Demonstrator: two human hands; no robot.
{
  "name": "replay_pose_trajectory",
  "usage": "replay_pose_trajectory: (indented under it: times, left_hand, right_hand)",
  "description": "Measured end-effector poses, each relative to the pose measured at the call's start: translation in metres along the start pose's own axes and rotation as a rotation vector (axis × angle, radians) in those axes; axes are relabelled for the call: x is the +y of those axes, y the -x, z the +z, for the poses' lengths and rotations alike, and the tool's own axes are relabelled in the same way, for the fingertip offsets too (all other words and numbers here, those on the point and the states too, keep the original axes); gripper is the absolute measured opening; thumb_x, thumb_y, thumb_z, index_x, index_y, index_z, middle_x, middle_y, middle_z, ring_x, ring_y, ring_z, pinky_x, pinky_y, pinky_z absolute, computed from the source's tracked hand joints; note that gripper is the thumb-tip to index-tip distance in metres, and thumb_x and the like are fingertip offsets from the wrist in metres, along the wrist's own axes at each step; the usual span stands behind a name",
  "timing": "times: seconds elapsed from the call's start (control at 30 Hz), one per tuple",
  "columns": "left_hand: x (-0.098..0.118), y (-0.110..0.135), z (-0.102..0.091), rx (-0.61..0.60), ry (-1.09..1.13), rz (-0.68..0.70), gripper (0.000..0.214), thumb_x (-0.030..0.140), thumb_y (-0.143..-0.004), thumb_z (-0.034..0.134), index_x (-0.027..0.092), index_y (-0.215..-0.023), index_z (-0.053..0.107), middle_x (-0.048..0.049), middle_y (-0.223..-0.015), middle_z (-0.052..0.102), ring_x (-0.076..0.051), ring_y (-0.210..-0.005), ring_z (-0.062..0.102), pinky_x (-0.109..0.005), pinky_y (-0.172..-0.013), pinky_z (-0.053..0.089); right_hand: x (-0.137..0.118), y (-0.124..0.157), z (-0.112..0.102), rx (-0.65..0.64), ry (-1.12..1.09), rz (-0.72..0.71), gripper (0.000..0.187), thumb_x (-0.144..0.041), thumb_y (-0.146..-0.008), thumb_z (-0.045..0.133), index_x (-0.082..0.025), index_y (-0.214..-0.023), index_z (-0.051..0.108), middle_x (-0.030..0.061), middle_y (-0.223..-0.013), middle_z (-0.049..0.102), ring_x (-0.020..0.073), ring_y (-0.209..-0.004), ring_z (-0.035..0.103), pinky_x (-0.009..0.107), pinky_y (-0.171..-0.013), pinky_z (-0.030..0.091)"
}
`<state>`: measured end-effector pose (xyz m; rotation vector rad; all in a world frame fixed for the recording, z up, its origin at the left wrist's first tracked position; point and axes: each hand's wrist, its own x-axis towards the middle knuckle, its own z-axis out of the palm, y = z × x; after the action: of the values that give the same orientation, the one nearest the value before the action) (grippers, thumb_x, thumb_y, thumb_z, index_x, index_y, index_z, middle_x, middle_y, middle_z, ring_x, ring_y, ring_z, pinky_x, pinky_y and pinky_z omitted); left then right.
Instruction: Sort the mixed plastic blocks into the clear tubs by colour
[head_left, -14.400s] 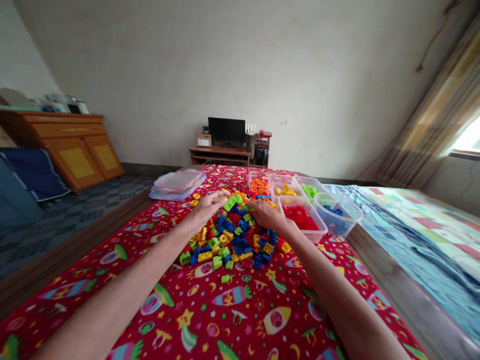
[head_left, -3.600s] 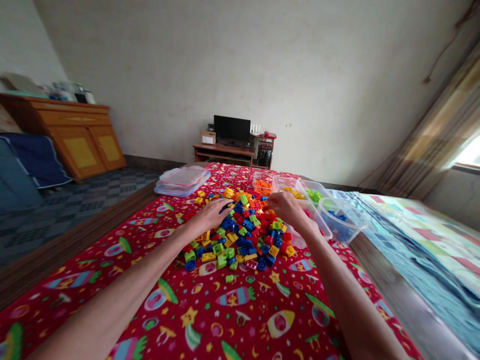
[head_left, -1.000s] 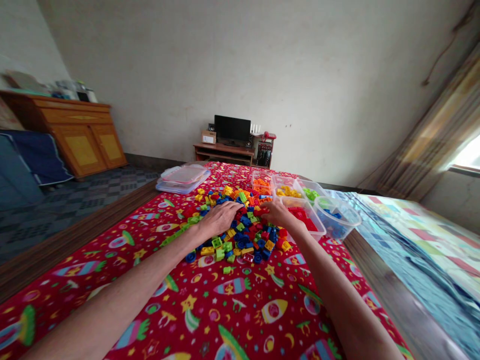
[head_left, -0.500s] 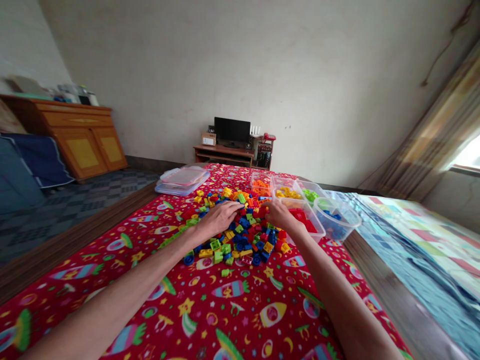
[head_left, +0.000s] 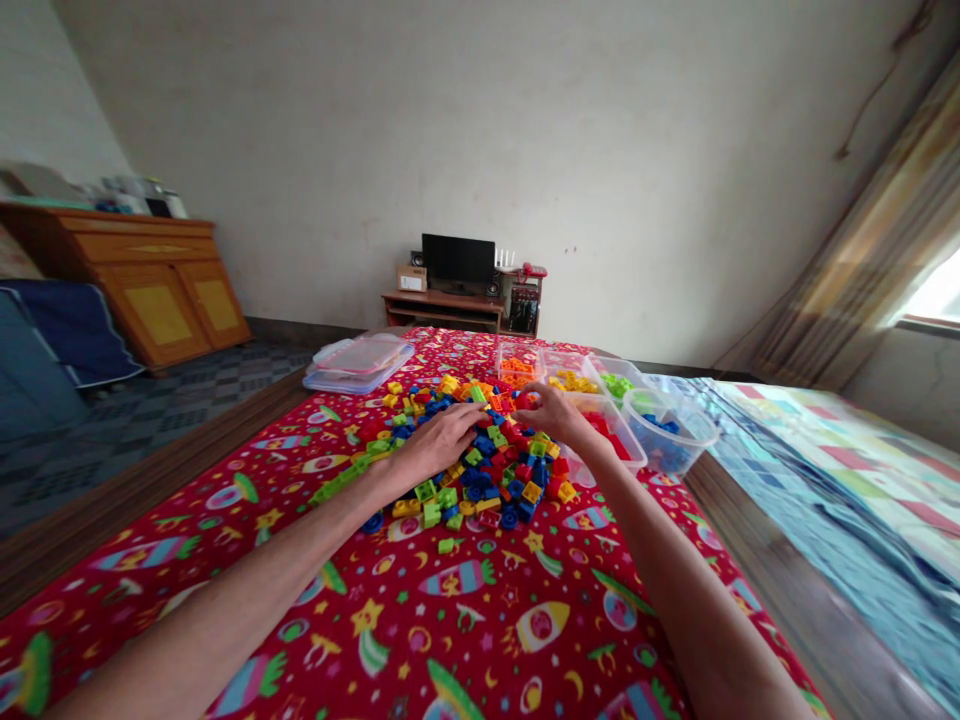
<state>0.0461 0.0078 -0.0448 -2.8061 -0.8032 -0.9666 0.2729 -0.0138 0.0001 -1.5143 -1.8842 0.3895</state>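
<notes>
Loose toy building bricks (head_left: 487,480) in red, blue, yellow, green and orange lie heaped on a red patterned cloth (head_left: 480,610). My left hand (head_left: 439,440) rests over the left-middle part of the heap, its fingers stretched out and touching bricks; whatever is under them is hidden. At the heap's right side, my right hand (head_left: 555,412) pinches a red brick (head_left: 527,401) between thumb and fingers. Just beside that hand stands a clear tub (head_left: 634,462) with red bricks in it.
Behind and right are more clear tubs: orange bricks (head_left: 517,368), yellow bricks (head_left: 571,382), green bricks (head_left: 618,386), and a round tub (head_left: 694,440) with blue ones. Stacked lids (head_left: 358,362) lie back left. A bed (head_left: 825,480) adjoins the table's right side.
My right hand has lifted slightly from the heap, and a red brick now shows at its fingertips. My left hand stays almost in place. The view has shifted a little.
</notes>
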Motion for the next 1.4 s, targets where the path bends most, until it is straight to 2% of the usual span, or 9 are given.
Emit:
replay_pose_trajectory:
  times: [0.17, 0.4, 0.57, 0.73, 0.83, 0.93, 1.03, 1.23, 1.4]
  left_hand:
    - [-0.002, 0.001, 0.002, -0.051, 0.052, 0.057, 0.037, 0.007, -0.086, 0.045, 0.018, -0.118, 0.057, -0.0084, -0.118, 0.064, -0.020, -0.114, 0.057, -0.039, -0.100, 0.046]
    - [-0.001, -0.002, 0.000, -0.039, 0.054, -0.164, 0.029, 0.013, -0.079, 0.059, 0.016, -0.107, 0.063, -0.0092, -0.112, 0.067, -0.023, -0.104, 0.063, -0.036, -0.093, 0.050]
    - [0.004, -0.006, -0.005, 0.003, 0.128, -0.269, 0.026, 0.015, -0.078, 0.059, 0.017, -0.103, 0.064, -0.0078, -0.107, 0.069, -0.024, -0.101, 0.065, -0.036, -0.091, 0.050]
    - [0.005, -0.012, -0.012, 0.135, 0.372, -0.383, 0.034, 0.025, -0.079, 0.061, 0.018, -0.112, 0.058, -0.0077, -0.100, 0.071, -0.024, -0.095, 0.067, -0.037, -0.086, 0.051]
    - [0.006, -0.017, -0.013, 0.161, 0.653, -0.485, 0.055, 0.037, -0.074, 0.068, 0.016, -0.120, 0.050, -0.0082, -0.093, 0.072, -0.024, -0.087, 0.069, -0.037, -0.081, 0.053]
    - [0.013, -0.020, -0.014, 0.156, 0.835, -0.585, 0.068, 0.046, -0.070, 0.070, 0.014, -0.124, 0.045, -0.0063, -0.086, 0.072, -0.022, -0.081, 0.069, -0.036, -0.077, 0.053]
    - [0.021, -0.020, -0.015, 0.172, 0.897, -0.625, 0.066, 0.049, -0.073, 0.067, 0.014, -0.125, 0.045, -0.0041, -0.082, 0.071, -0.021, -0.076, 0.069, -0.034, -0.074, 0.054]
    - [0.020, -0.019, -0.022, 0.103, 0.636, -0.470, 0.042, 0.046, -0.084, 0.050, 0.014, -0.109, 0.059, -0.0084, -0.088, 0.073, -0.023, -0.081, 0.069, -0.034, -0.076, 0.054]
    - [0.012, -0.017, -0.031, 0.058, 0.268, -0.342, 0.029, 0.029, -0.085, 0.044, 0.016, -0.096, 0.068, -0.0058, -0.092, 0.073, -0.021, -0.083, 0.068, -0.031, -0.079, 0.053]
  right_hand:
    - [-0.007, 0.000, 0.002, 0.004, -0.384, 0.029, 0.040, -0.052, -0.070, 0.069, -0.015, -0.082, 0.059, -0.0044, -0.051, 0.054, 0.0081, -0.045, 0.047, 0.020, -0.044, 0.035]
    - [-0.027, 0.010, 0.004, -0.126, -0.856, 0.236, 0.031, -0.036, -0.068, 0.076, -0.016, -0.077, 0.053, -0.0008, -0.061, 0.062, 0.0082, -0.054, 0.057, 0.016, -0.046, 0.043]
    - [-0.028, 0.012, 0.009, -0.243, -0.928, 0.268, 0.026, -0.035, -0.074, 0.071, -0.016, -0.077, 0.054, -0.0009, -0.059, 0.058, 0.0059, -0.049, 0.051, 0.011, -0.035, 0.028]
    - [-0.024, 0.011, 0.015, -0.237, -0.756, 0.199, 0.033, -0.048, -0.076, 0.065, -0.017, -0.075, 0.055, -0.0023, -0.057, 0.056, 0.0059, -0.047, 0.048, 0.013, -0.036, 0.029]
    - [-0.026, 0.012, 0.016, -0.216, -0.616, 0.146, 0.037, -0.050, -0.073, 0.068, -0.018, -0.089, 0.059, -0.0035, -0.059, 0.057, 0.0072, -0.050, 0.049, 0.015, -0.040, 0.034]
    - [-0.031, 0.013, 0.018, -0.243, -0.478, -0.004, 0.043, -0.047, -0.073, 0.068, -0.019, -0.106, 0.061, -0.0056, -0.057, 0.055, 0.0076, -0.050, 0.048, 0.017, -0.044, 0.035]
    - [-0.034, 0.012, 0.015, -0.175, -0.273, -0.162, 0.037, -0.041, -0.076, 0.066, -0.016, -0.103, 0.067, -0.0027, -0.064, 0.059, 0.0093, -0.058, 0.053, 0.020, -0.055, 0.040]
    - [-0.021, 0.005, -0.021, 0.085, 0.060, -0.205, 0.025, -0.029, -0.083, 0.056, -0.013, -0.094, 0.072, 0.0044, -0.077, 0.069, 0.0130, -0.068, 0.059, 0.023, -0.065, 0.041]
    - [0.023, 0.008, -0.056, 0.153, 0.411, 0.005, 0.027, -0.029, -0.084, 0.053, -0.013, -0.091, 0.073, 0.0103, -0.082, 0.071, 0.0183, -0.076, 0.063, 0.026, -0.068, 0.041]
